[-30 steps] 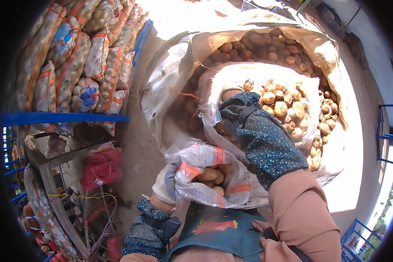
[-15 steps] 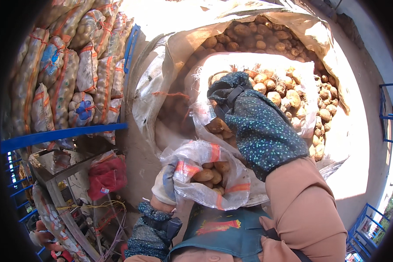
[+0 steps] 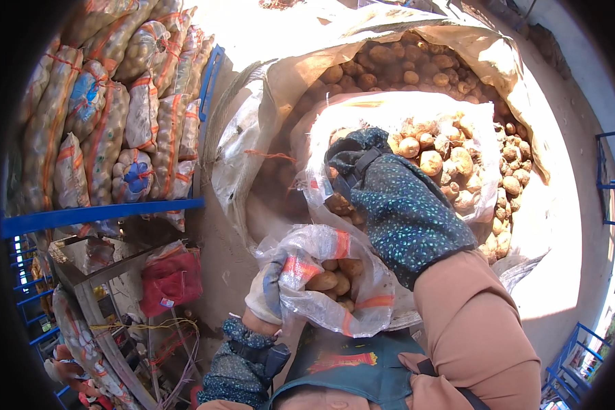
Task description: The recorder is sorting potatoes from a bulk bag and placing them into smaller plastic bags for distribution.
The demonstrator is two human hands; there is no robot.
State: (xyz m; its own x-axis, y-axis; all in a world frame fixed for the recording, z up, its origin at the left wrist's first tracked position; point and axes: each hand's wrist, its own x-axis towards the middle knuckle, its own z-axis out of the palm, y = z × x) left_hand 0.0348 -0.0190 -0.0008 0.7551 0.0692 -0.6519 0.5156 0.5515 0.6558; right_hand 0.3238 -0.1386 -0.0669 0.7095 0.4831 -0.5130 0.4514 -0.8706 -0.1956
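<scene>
My left hand (image 3: 264, 292), in a pale glove with a grey part, grips the rim of a small clear plastic sack (image 3: 307, 304) with orange stripes. Several potatoes (image 3: 335, 280) lie inside this sack, close to my body. Further out, my right hand (image 3: 343, 160) reaches down over an opened whitish sack (image 3: 362, 104) of potatoes (image 3: 432, 162). A dark dotted sleeve cover (image 3: 417, 212) wraps that forearm. Its fingers are hidden behind the dark cuff, so I cannot see whether they hold a potato.
A big woven sack (image 3: 242, 140) with rolled edges surrounds the opened one, with more potatoes (image 3: 400, 65) at its far side. Filled sacks (image 3: 106, 130) are stacked at the left behind a blue rail (image 3: 102, 217). A metal frame (image 3: 96, 301) with a red cloth-like item (image 3: 172, 280) stands below them.
The view has shifted slightly, so most things sit a little lower and to the right. My left hand keeps its grip on the sack rim; my right hand stays over the opened sack.
</scene>
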